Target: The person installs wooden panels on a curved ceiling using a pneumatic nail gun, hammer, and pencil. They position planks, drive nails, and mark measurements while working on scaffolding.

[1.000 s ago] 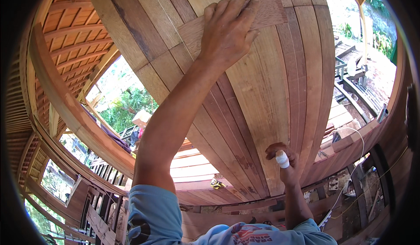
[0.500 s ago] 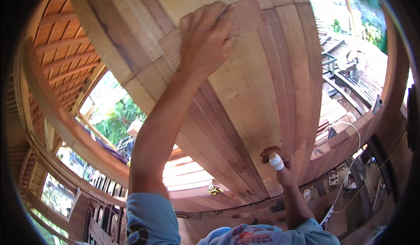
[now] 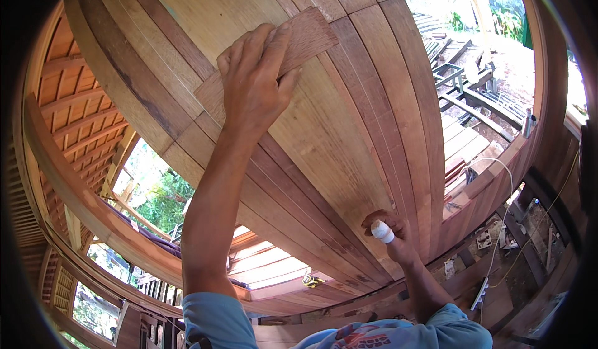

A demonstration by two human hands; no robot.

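My left hand (image 3: pixel 252 78) is closed over a flat strip of reddish-brown wood (image 3: pixel 309 37). The strip lies slantwise across a large curved panel of pale and reddish planks (image 3: pixel 339 131), near a joint line where plank ends meet. Its right end sticks out past my fingers, while my palm and wrist cover much of the rest. Lower down, my right hand (image 3: pixel 390 232) is against the panel near its narrowing lower end. The thumb has a white wrapping, and the fingers look curled; what they grip, if anything, is hidden.
A yellow and black tape measure (image 3: pixel 311 280) sits on a ledge below the panel. To the right, a white cable (image 3: pixel 512 190) hangs over a curved wooden wall (image 3: pixel 498 202). Dark metal frames (image 3: pixel 458 78) stand beyond. A curved wooden beam (image 3: pixel 93 184) runs along the left.
The whole view has shifted, with the panel, my left hand and the wood strip now further left and lower in the picture. The strip keeps roughly its place by the joint line.
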